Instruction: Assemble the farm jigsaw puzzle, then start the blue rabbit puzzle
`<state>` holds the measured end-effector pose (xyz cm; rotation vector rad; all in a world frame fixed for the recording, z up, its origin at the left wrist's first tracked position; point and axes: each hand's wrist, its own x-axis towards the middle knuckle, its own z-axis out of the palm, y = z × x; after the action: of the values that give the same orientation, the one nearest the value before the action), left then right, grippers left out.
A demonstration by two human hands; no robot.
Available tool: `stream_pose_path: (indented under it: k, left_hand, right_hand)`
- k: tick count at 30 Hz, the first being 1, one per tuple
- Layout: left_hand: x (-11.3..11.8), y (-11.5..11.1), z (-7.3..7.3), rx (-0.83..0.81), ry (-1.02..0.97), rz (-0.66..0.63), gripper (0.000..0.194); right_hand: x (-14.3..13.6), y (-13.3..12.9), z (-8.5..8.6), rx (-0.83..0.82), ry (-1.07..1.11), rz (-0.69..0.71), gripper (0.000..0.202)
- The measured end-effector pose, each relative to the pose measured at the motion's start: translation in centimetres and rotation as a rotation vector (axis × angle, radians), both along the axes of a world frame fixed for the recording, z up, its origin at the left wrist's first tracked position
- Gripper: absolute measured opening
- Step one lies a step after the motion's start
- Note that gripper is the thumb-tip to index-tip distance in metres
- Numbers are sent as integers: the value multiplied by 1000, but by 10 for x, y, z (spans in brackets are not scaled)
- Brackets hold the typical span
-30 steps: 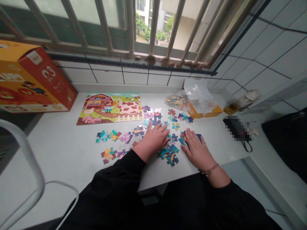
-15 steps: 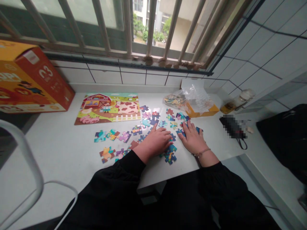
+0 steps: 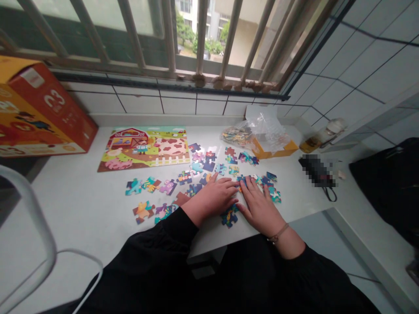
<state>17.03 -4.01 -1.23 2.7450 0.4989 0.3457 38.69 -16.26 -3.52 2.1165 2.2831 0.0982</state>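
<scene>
Loose jigsaw pieces lie scattered across the white counter. My left hand rests palm down over several of them, its fingers stretched to the right and hiding what is beneath. Close beside it, my right hand lies flat with fingers extended, the fingertips on a blue puzzle piece near the left fingertips. Both hands are open. More pieces show just right of the right hand, and a dark blue piece pokes out below, between the hands.
A finished farm puzzle lies at the back left, near a large orange box. At the back right are a plastic bag of pieces, a yellow tray, a bottle and a blurred-out dark item. A white tubular frame stands front left.
My right hand has slid toward me and its fingers now sit nearer the left hand, uncovering pieces at the right. My left hand stays nearly in place. The view has shifted slightly.
</scene>
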Motion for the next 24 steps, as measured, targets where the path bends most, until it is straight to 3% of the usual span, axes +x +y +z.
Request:
stream_pose_path:
  k: [7, 15, 18, 24]
  left_hand:
    - [-3, 1, 4, -35, 13, -16, 37]
    - [1, -5, -6, -9, 61, -20, 51]
    - [3, -7, -7, -16, 78, -15, 55]
    - [5, -6, -2, -6, 104, 47, 53]
  right_hand:
    - [11, -23, 4, 20, 31, 28, 75]
    - [12, -71, -3, 44, 80, 82, 81]
    - [18, -65, -1, 85, 82, 52, 82]
    - [29, -19, -1, 49, 62, -91, 81]
